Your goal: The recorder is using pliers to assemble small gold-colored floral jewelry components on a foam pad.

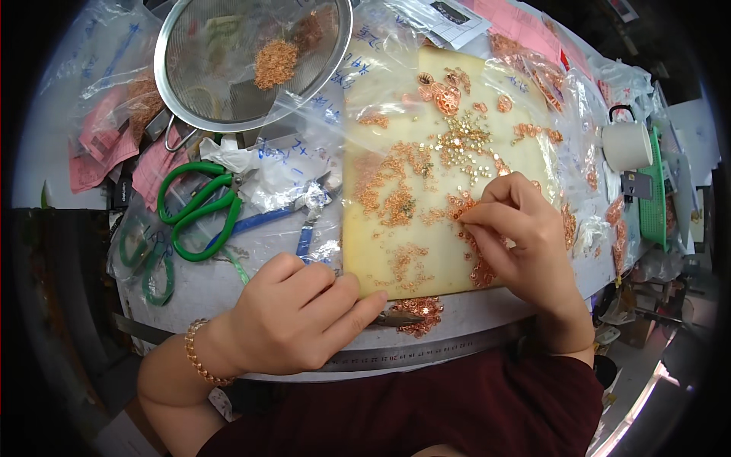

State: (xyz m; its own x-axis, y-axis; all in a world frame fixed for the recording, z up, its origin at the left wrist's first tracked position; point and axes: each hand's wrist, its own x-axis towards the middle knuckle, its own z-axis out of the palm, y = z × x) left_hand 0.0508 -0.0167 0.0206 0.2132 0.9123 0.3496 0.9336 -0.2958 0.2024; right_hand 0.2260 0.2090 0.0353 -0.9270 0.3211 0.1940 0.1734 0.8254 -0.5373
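Note:
My left hand (304,316) is closed around pliers at the front edge of the yellowish work mat (362,266). Only the metal jaws (394,318) of the pliers stick out past my fingers, over a small heap of copper-coloured pieces (422,314). My right hand (521,236) pinches thumb and forefinger together above the mat's right half, at a cluster of copper-coloured pieces (461,204). Whatever sits between those fingertips is too small to name. Small copper-coloured rings (400,206) lie scattered across the mat, with pale shiny bits (461,141) farther back.
A round mesh strainer (221,84) holding copper-coloured bits stands at the back left. Green-handled scissors (202,206) and blue-handled pliers (259,221) lie left of the mat among plastic bags. A steel ruler (411,356) runs along the front edge. At right are a white mug (628,146) and green basket (653,198).

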